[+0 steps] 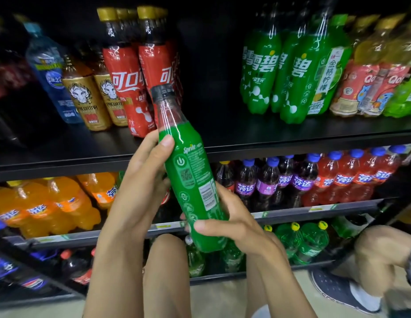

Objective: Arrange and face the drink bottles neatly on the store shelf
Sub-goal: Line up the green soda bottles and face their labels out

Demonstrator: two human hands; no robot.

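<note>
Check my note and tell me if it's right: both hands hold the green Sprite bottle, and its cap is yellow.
One detail is wrong. The head view shows the cap is black, not yellow. The rest stands: the left hand and the right hand both hold the green Sprite bottle.
</note>
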